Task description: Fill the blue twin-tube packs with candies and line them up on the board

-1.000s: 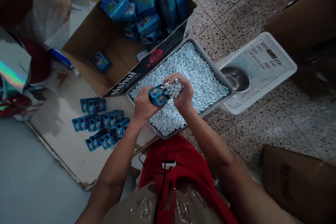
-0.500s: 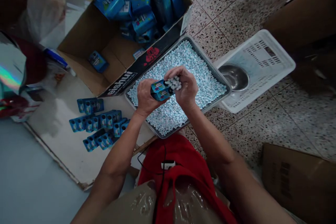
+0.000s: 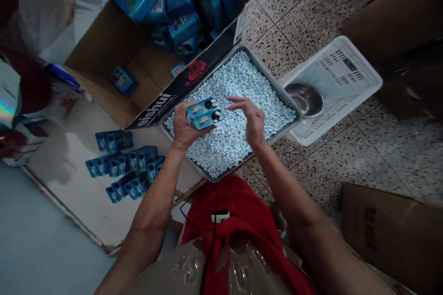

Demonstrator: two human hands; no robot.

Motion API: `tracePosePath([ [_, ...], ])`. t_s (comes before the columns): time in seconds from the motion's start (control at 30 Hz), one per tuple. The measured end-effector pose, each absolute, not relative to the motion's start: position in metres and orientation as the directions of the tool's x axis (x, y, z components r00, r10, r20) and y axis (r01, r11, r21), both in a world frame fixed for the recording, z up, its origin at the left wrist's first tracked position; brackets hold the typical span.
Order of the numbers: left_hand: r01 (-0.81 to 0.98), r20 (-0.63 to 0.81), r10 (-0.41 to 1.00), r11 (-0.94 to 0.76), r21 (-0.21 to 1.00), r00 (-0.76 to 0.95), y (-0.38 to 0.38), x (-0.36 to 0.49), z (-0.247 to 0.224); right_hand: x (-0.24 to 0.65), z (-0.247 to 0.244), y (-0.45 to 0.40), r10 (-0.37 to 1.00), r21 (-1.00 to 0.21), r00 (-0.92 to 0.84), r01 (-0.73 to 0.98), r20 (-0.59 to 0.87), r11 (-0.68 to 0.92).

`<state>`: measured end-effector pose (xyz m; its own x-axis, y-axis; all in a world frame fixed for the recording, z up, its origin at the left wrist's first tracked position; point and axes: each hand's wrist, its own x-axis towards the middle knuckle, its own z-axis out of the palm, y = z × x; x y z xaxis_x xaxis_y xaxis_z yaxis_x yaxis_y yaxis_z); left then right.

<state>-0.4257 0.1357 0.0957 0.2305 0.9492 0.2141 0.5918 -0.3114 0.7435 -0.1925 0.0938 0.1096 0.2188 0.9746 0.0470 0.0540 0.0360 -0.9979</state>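
My left hand [image 3: 183,128] is wrapped round two small blue boxes [image 3: 201,113], held side by side above the left part of a metal tray [image 3: 296,124]. White pieces show at the round dark openings in their right ends. Small white and pale blue candies [image 3: 224,147] fill the tray. To the right of the boxes, my right hand [image 3: 252,117] hovers over the candies with its fingers apart and nothing in it.
A cardboard box [image 3: 104,46] with many blue boxes stands behind the tray. Rows of blue boxes [image 3: 119,166] stand on the white table [image 3: 69,184] at left. A white basket [image 3: 367,71] with a metal bowl [image 3: 306,99] sits at right.
The white candies that lay in my right hand at the box openings are gone from it. That hand has opened and moved away from the boxes. My left hand has shifted slightly left with them.
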Motion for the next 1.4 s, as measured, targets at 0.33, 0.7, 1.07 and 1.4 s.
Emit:
tracePosePath([
  [0.33,0.478,0.117,0.980,-0.182,0.859,0.162,0.124,-0.463,0.096,-0.129,-0.027,0.076,0.857,-0.604,0.515,0.683,0.001,-0.410],
  [0.7,0.674,0.175,0.958,-0.284,0.681,0.227,0.123,-0.461,0.113,-0.233,0.005,0.074,0.688,-0.922,0.671,0.017,-0.277,-0.387],
  [1.07,0.710,0.111,0.940,-0.319,0.628,0.324,0.148,-0.462,0.115,-0.240,0.063,0.116,0.924,-0.872,0.187,-0.434,-0.332,-0.226],
  [1.4,0.647,0.114,0.906,-0.374,0.664,0.407,0.164,-0.428,0.124,-0.254,0.146,0.136,0.948,-0.984,0.313,-0.138,0.065,0.113],
])
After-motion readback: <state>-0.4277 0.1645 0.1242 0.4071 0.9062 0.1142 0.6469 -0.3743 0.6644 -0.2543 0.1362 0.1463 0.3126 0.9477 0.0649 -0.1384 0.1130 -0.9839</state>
